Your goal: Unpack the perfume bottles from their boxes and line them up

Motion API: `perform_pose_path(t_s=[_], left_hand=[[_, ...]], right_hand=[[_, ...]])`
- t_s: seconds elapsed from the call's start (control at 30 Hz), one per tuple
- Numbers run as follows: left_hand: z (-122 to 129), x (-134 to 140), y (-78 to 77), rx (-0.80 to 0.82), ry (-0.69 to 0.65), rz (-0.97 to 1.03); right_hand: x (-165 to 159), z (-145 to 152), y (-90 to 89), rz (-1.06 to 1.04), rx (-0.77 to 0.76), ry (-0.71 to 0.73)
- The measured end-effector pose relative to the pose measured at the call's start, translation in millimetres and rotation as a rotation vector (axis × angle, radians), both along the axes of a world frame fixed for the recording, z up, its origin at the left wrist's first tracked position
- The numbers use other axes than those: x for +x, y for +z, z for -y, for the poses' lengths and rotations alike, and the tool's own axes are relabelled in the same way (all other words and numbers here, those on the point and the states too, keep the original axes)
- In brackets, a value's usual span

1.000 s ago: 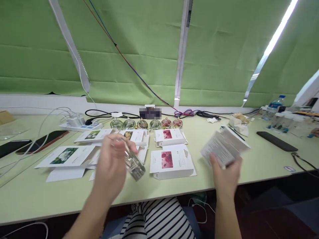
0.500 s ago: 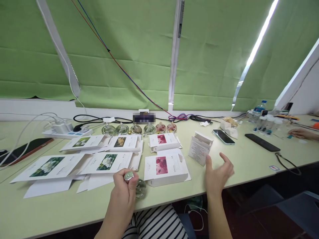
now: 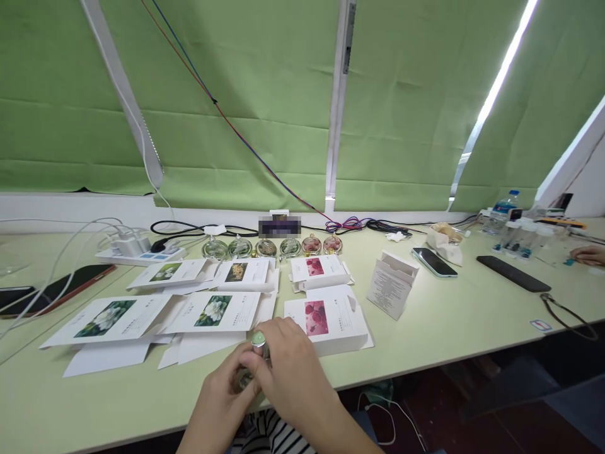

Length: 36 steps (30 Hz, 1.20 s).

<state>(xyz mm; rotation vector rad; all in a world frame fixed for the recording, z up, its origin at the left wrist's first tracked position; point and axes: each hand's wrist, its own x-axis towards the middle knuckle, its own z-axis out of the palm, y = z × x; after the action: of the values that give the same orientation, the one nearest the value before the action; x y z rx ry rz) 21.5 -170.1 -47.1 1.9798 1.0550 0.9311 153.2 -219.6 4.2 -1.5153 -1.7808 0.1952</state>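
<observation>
Near the table's front edge, my left hand (image 3: 222,384) is wrapped round a small glass perfume bottle (image 3: 244,378), mostly hidden by fingers. Its round pale-green cap (image 3: 258,338) with a silver rim points up toward me. My right hand (image 3: 290,366) is closed on the bottle's neck and cap from the right, thumb and fingers about it. Just beyond my hands lies a white carton with a red rose picture (image 3: 316,317). To its left is a white carton with a white flower picture (image 3: 213,310).
Several round perfume bottles (image 3: 267,248) stand in a row at the back. More flower-picture cartons (image 3: 106,317) lie at left. An open carton (image 3: 392,287) stands upright at right, near a phone (image 3: 435,261). Another person's hand (image 3: 588,255) is at far right.
My right hand has come from beside the upright carton, where it was open, to the bottle in my left hand, and closed on it. The view has shifted slightly.
</observation>
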Motion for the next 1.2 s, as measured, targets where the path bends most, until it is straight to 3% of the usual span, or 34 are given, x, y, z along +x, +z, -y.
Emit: perform_pose_path(t_s=[0.33, 0.43, 0.53, 0.6, 0.67, 0.77, 0.83, 0.9, 1.07, 1.2], left_hand=[[2, 5, 1.4, -0.001, -0.051, -0.027], [3, 6, 4.3, -0.029, -0.057, -0.023], [4, 5, 6.4, -0.058, -0.029, -0.037], [5, 4, 7.9, -0.055, -0.004, -0.054], [7, 4, 9.8, -0.050, 0.018, -0.062], [8, 6, 12.5, -0.058, 0.035, -0.067], [8, 8, 13.4, -0.057, 0.041, -0.075], [8, 9, 13.6, -0.051, 0.053, -0.079], [9, 7, 13.0, -0.061, 0.037, -0.103], [9, 6, 11.9, -0.067, 0.016, -0.129]], right_hand=[[8, 0, 1.4, -0.134, -0.034, 0.046], [9, 2, 2.8, -0.193, 0.021, 0.060], [26, 12, 28.6, -0.341, 0.255, -0.069], [48, 19, 58.1, -0.408, 0.490, -0.244], [76, 20, 86.1, -0.397, 0.687, -0.310], [114, 5, 102.2, -0.316, 0.664, -0.324], [131, -13, 90.3, -0.281, 0.528, -0.365], [140, -30, 65.9, -0.284, 0.435, -0.424], [133, -50, 7.0, -0.340, 0.264, -0.400], [130, -51, -2.8, -0.347, 0.267, -0.423]])
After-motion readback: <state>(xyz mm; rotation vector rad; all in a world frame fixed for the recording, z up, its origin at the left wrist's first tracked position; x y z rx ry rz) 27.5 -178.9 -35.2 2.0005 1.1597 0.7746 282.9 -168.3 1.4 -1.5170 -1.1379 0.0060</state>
